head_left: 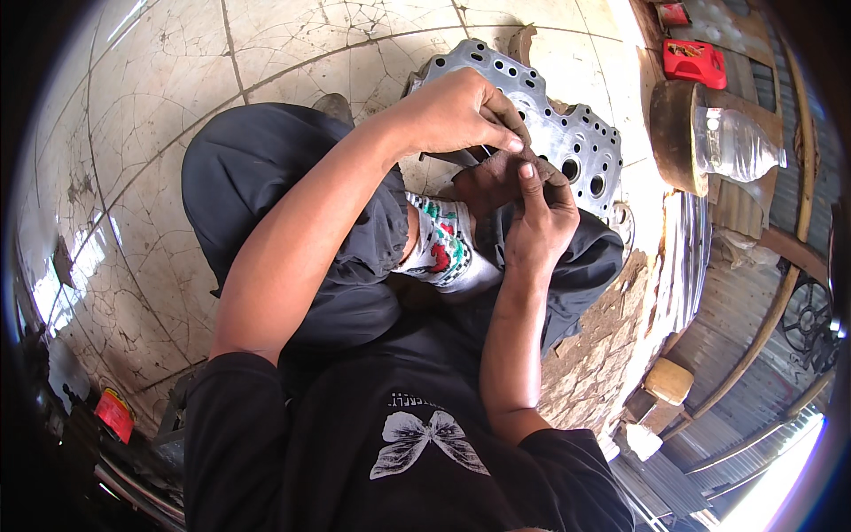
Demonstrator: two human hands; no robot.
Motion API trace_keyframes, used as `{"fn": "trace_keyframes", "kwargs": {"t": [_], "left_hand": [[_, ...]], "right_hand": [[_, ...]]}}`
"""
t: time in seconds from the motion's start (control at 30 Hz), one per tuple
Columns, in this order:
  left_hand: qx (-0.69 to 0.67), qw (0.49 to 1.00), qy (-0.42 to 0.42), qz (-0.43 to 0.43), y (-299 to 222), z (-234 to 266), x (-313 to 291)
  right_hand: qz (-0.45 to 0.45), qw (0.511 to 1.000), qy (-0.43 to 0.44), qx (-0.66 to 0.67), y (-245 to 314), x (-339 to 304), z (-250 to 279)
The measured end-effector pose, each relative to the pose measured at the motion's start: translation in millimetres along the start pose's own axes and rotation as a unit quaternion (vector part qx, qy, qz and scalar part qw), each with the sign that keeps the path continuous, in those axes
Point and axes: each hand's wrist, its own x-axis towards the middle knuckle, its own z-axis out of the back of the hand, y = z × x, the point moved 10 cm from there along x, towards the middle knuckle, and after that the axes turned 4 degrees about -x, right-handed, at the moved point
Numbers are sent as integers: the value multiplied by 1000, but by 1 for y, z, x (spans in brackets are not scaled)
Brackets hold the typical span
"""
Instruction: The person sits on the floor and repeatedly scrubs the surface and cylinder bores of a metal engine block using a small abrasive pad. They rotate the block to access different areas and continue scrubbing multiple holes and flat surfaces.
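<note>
My left hand (456, 111) and my right hand (536, 213) meet above my lap, fingertips pinched together on a small dark dirty part (501, 173), possibly wrapped in a rag; what it is cannot be told. Just beyond the hands a grey metal cylinder head (567, 133) with many round holes lies on the tiled floor. I sit with knees bent in dark trousers (266, 177), and a patterned white cloth (443, 253) rests on my lap.
Cracked white floor tiles (160, 106) spread to the left. On the right stand a clear plastic bottle (736, 142), a brown round container (674, 133), a red plastic canister (694, 60), corrugated metal sheeting (753, 355) and a crumbling floor edge (612, 346).
</note>
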Motion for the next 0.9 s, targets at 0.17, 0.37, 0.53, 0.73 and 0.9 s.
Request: {"fn": "trace_keyframes", "kwargs": {"t": [0.17,0.37,0.53,0.73,0.9], "left_hand": [[-11,1000,-17,16,5,3,0],[-46,998,-14,35,5,2,-2],[-49,998,1,34,2,-4,-1],[-96,995,12,-12,1,-9,0],[27,998,17,-49,-7,-7,-2]], "right_hand": [[14,1000,17,10,3,0,-5],[27,999,17,2,4,1,-2],[173,979,-46,-94,44,-13,-12],[112,985,12,-131,20,-9,-14],[-53,964,193,175,-17,-11,-35]]}}
